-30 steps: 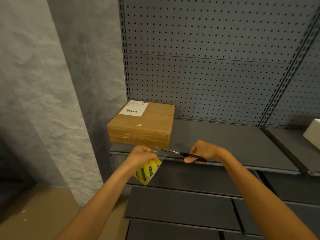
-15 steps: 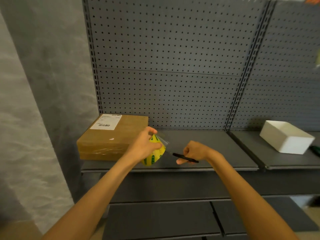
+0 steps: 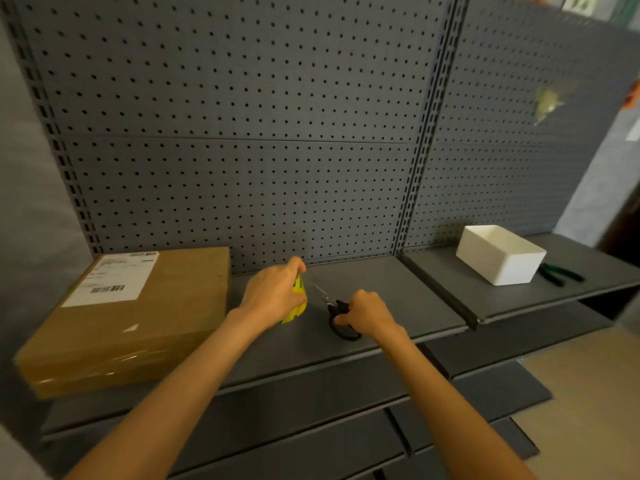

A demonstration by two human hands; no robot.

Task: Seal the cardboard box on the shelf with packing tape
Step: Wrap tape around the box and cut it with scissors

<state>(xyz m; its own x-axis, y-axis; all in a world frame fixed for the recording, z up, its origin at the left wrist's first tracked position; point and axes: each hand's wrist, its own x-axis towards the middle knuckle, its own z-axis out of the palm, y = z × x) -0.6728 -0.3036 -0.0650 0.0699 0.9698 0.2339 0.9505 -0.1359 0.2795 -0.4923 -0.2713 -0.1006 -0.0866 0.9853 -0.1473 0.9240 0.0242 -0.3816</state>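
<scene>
box: cardboard box [image 3: 138,317] lies flat at the left end of the grey shelf [image 3: 381,285], against the pegboard back; white shipping label [image 3: 112,278] on top, clear tape shining along its near side
tape: yellow packing tape roll [image 3: 297,308] with green print, right of the box, mostly hidden by the hand
left hand: left hand [image 3: 273,296] over the shelf, grip curled round the tape roll, thumb up at the top edge
right hand: right hand [image 3: 369,315] just right of the left, grip curled into the black handles of the scissors [image 3: 334,308]
scissors: blades point far-left toward the tape roll, tips near it; contact cannot be told
right bay: white open bin [image 3: 500,254] on the next shelf section, well apart from the hands; green-handled pliers [image 3: 559,273] just right of it
back: grey pegboard panel [image 3: 242,133]
</scene>
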